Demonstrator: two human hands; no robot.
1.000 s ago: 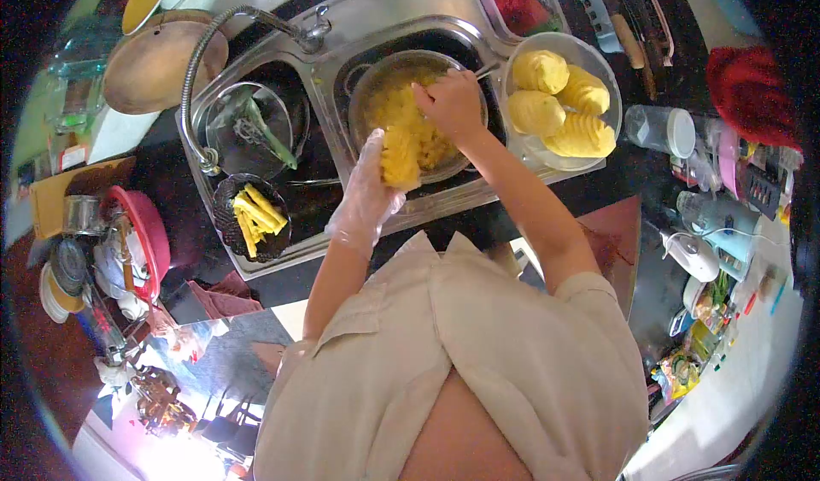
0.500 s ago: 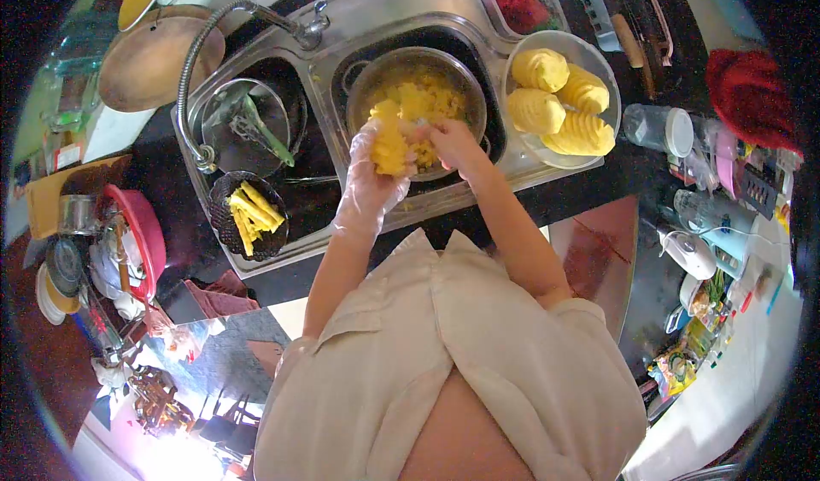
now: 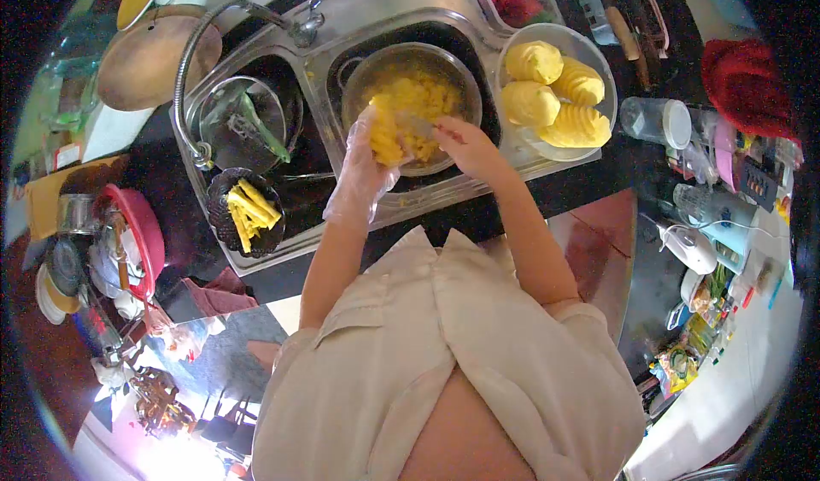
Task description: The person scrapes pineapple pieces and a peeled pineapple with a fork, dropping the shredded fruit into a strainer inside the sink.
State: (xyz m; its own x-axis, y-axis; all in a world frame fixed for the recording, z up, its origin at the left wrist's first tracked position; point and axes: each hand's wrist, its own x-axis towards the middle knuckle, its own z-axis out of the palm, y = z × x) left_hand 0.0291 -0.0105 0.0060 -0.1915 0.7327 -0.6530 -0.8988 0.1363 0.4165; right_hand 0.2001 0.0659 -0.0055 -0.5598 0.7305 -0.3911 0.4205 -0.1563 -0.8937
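My left hand [image 3: 366, 167], in a clear plastic glove, is wrapped round a peeled pineapple [image 3: 386, 142] above a metal pot [image 3: 472, 84]. Small yellow pineapple pieces [image 3: 431, 96] lie in the pot, which stands in the right sink basin. My right hand [image 3: 470, 149] is closed on a knife; its short blade [image 3: 417, 126] is blurred and points at the pineapple's right side. The fingers hide the knife's handle. To the right, a clear bowl [image 3: 610, 71] holds several peeled pineapples [image 3: 531, 103] with spiral grooves.
A dark openwork basket [image 3: 220, 233] with yellow strips [image 3: 250, 212] sits at the front left of the sink. In the left basin, a bowl [image 3: 213, 131] holds a green-handled utensil [image 3: 265, 131]. The faucet [image 3: 184, 79] arches over that side. A lidded jar [image 3: 653, 124] lies right.
My right hand has drawn slightly right, away from the pineapple, and more of the knife blade shows. My left hand still holds the fruit, tilted a little differently. The whole view has shifted slightly.
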